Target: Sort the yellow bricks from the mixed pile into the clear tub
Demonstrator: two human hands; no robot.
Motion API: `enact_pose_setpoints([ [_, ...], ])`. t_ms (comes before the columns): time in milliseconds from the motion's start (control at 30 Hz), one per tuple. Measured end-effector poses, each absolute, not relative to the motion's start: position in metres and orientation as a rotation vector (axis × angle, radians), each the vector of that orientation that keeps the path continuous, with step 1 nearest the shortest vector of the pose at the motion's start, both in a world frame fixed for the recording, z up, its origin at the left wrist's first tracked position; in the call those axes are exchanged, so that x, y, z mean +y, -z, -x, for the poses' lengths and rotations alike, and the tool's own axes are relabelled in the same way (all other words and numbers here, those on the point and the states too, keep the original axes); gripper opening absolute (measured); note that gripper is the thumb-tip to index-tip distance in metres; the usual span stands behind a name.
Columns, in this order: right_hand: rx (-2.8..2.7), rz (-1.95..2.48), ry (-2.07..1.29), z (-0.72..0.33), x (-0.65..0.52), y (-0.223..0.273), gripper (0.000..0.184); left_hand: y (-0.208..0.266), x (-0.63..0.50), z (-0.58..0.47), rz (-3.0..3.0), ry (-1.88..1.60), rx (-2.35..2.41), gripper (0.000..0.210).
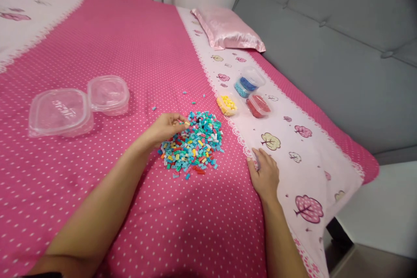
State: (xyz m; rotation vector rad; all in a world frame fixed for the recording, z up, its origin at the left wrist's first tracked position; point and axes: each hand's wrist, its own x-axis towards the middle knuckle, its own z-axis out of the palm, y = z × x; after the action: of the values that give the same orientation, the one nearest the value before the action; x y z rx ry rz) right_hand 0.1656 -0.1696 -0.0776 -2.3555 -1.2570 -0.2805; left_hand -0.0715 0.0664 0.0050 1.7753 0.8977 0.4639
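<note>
A heap of small coloured toy bricks (192, 147), mostly turquoise with some red, yellow, white and green, lies on the pink dotted bedspread. At its upper left edge is my left hand (167, 127), its thumb and fingertips closed on a small yellow brick (186, 124). My right hand (265, 171) rests on the lace border to the right of the heap, fingers stretched out and nothing visible in it. Beyond that hand stand small clear tubs: one of yellow bricks (227, 105), one of red bricks (258, 106), and stacked ones with blue bricks (248, 83).
Two clear plastic containers, a larger one (60, 110) and a smaller one (108, 94), stand on the left. A few loose bricks lie beyond the heap. A pink satin pillow (228, 28) lies near the grey padded headboard (325, 52) along the right.
</note>
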Motion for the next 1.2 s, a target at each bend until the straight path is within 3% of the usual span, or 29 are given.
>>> enact_pose_setpoints([
  [233, -1.241, 2.376, 0.253, -0.165, -0.169, 0.076, 0.048, -0.02, 0.069, 0.077, -1.041, -0.482, 0.615, 0.012],
  [467, -1.24, 2.386, 0.25, -0.165, -0.169, 0.076, 0.048, -0.027, 0.073, 0.078, -0.89, -0.503, 0.596, 0.019],
  [600, -1.251, 2.394, 0.255, -0.166, -0.169, 0.076, 0.048, -0.016, 0.071, 0.076, -1.233, -0.54, 0.853, 0.023],
  [833, -1.256, 2.381, 0.256, -0.166, -0.169, 0.077, 0.049, 0.004, 0.071, 0.071, -2.117, -0.159, 1.012, 0.027],
  [1200, -1.248, 2.398, 0.256, -0.166, -0.169, 0.076, 0.05, 0.0, 0.062, 0.065, -2.5, 0.023, 1.197, 0.03],
])
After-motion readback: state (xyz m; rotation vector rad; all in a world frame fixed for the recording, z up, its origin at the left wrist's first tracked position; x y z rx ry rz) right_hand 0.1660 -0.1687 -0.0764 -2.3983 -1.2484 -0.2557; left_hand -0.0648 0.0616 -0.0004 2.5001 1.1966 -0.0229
